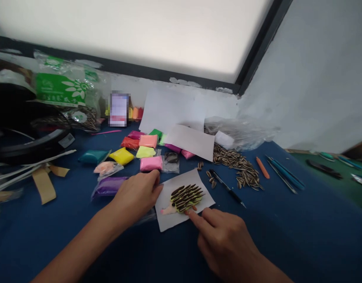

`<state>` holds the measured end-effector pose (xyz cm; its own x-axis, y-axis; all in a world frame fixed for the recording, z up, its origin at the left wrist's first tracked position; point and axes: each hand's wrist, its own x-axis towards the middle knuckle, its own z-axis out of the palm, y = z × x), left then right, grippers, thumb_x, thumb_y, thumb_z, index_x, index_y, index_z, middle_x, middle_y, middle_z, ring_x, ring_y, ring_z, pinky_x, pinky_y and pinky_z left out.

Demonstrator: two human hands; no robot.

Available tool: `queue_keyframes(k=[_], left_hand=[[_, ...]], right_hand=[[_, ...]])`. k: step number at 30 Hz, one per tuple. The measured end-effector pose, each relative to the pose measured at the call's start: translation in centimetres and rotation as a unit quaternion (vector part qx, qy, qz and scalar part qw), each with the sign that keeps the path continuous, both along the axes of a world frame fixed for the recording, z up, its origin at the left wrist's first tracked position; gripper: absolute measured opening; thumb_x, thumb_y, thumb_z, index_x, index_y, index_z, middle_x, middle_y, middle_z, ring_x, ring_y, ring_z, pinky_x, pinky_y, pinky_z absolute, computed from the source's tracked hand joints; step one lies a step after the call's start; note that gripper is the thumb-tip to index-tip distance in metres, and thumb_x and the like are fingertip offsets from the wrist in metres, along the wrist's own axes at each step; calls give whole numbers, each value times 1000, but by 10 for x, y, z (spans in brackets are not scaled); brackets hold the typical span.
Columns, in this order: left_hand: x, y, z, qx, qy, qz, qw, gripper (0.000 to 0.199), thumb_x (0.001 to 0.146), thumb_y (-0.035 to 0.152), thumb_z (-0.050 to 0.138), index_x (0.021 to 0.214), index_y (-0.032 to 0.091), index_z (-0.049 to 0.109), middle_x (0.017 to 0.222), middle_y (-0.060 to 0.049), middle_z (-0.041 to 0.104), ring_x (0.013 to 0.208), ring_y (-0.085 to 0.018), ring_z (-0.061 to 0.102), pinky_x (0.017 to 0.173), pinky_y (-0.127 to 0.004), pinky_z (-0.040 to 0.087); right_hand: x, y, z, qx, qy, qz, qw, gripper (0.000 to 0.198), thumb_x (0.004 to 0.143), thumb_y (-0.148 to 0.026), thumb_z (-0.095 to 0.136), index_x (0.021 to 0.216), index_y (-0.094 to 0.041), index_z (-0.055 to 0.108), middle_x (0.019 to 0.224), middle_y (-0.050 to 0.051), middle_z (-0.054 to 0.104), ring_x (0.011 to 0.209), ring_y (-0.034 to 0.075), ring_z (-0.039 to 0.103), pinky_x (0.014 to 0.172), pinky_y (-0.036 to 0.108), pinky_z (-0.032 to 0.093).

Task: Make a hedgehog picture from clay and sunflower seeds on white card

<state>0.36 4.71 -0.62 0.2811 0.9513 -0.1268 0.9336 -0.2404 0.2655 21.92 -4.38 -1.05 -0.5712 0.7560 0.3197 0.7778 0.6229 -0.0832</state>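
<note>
A hedgehog figure of clay [186, 200] lies on a small white paper [166, 224]. Sunflower seeds stand as spines in its yellow-green body, and its pale snout has a pink tip. My right hand [225, 236] touches a small orange-brown foot at its lower edge with the outstretched index finger; the other fingers are bent, holding nothing visible. My left hand [138, 194] is closed at the paper's upper left edge, thumb by the edge. Its fingertips are hidden, so what they hold, if anything, does not show. Just beyond it sits a pink clay packet [151, 163].
Several clay packets, including a yellow one [121, 156] and a purple one [108, 186], lie to the left. Loose sunflower seeds [236, 163], a pen [228, 188] and an orange stick [262, 168] are on the right. A phone [118, 110] leans at the back.
</note>
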Motion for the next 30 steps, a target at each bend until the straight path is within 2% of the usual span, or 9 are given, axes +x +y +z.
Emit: queue_keyframes(k=[6,9,11,14,17,20,26,30], left_hand=[[-2,1,-2,3,-10,-4,1000,14,86,30,46,84,21,56,77,-6,66,71,-25,61,54,-29,27],[-2,2,-2,6,-22,-1,1000,13,86,25,45,84,22,57,78,-5,67,71,-24,61,54,-29,26],[-2,2,-2,11,-27,0,1000,14,86,23,45,86,22,58,78,-4,67,71,-23,61,54,-29,26],[-2,3,-2,18,-24,0,1000,15,87,22,44,85,23,59,79,-3,68,70,-22,60,54,-28,26],[-3,4,-1,24,-12,-5,1000,17,87,21,43,83,24,60,80,-3,68,69,-22,60,53,-28,25],[-4,5,0,31,-11,-8,999,20,87,21,43,82,24,62,82,-4,69,72,-23,61,53,-28,26],[-10,8,-2,33,-72,13,997,23,84,26,47,96,22,66,79,-4,69,70,-22,61,58,-28,34],[-13,10,-1,15,-100,13,995,20,84,27,47,91,23,66,74,-2,68,66,-20,60,54,-27,32]], right_hand=[[-1,0,-2,-28,-10,14,999,43,78,-6,43,115,-10,64,77,9,65,62,20,59,52,31,40],[0,2,2,-56,66,-5,996,32,82,-7,41,102,-13,66,76,7,64,63,19,60,54,30,42],[4,5,8,-84,141,-34,986,23,87,-9,43,91,-15,64,78,6,64,66,17,61,57,28,44],[13,14,17,-134,226,-81,961,15,91,-15,48,89,-18,63,80,3,64,66,13,59,58,24,44],[22,21,22,-190,275,-126,934,10,90,-19,55,92,-20,65,80,1,64,62,12,57,56,22,43],[27,24,22,-214,284,-146,923,7,88,-22,59,87,-21,66,77,-1,64,61,12,55,55,23,42],[22,21,18,-236,275,-120,924,18,92,-29,56,79,-20,65,68,-1,62,58,13,55,53,24,41],[17,19,17,-236,318,-77,915,14,91,-22,55,88,-20,69,82,2,68,73,14,63,64,24,48]])
